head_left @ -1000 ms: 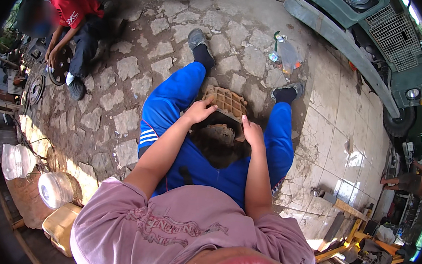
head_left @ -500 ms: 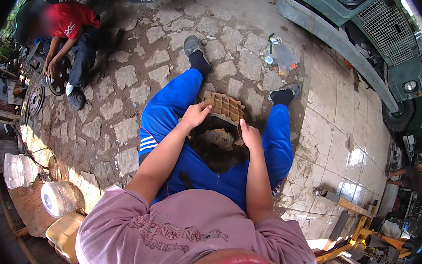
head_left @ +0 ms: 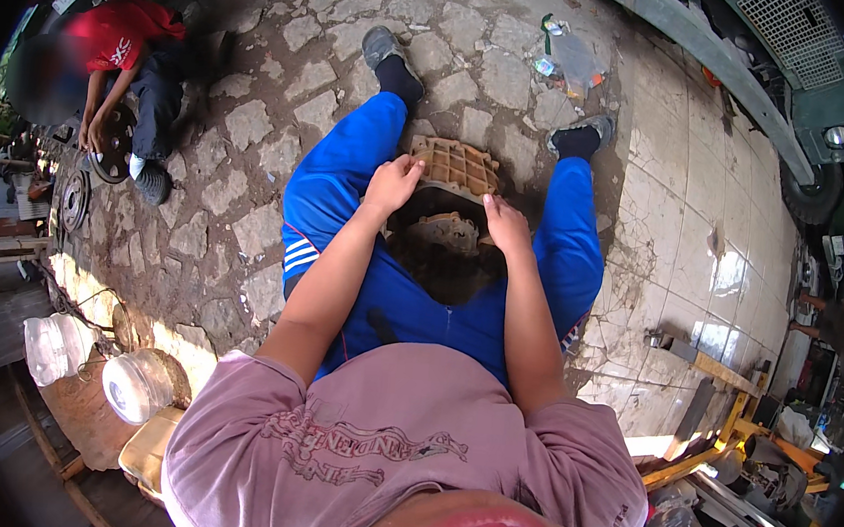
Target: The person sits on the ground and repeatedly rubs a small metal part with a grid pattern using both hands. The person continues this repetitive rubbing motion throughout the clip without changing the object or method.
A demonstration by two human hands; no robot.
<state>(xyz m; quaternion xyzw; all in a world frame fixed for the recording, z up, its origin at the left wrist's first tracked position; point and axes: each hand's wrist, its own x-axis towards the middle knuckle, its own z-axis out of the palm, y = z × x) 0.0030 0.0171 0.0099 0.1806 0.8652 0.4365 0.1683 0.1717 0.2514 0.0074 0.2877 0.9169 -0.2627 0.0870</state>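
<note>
Between my legs stands a rusty brown metal casting (head_left: 457, 163) with a grid of raised ribs on its face. It is tilted, with the ribbed face turned toward me. My left hand (head_left: 393, 185) grips its left edge, thumb and fingers closed together. At its lower right corner, my right hand (head_left: 505, 223) is closed with the thumb against the edge. Nearer to me, below the casting, sits another rough metal part (head_left: 445, 231), partly in shadow. Whether the two pieces touch cannot be made out.
On the left, another person in a red shirt (head_left: 121, 36) bends over a round dark metal disc (head_left: 115, 144). Clear plastic containers (head_left: 135, 387) stand lower left. A green vehicle's bumper (head_left: 706, 62) juts in upper right. Plastic litter (head_left: 572, 61) lies beyond my feet.
The view has shifted, so my legs and the casting sit higher in the picture. Both hands still hold the casting. The other person's head has dipped lower.
</note>
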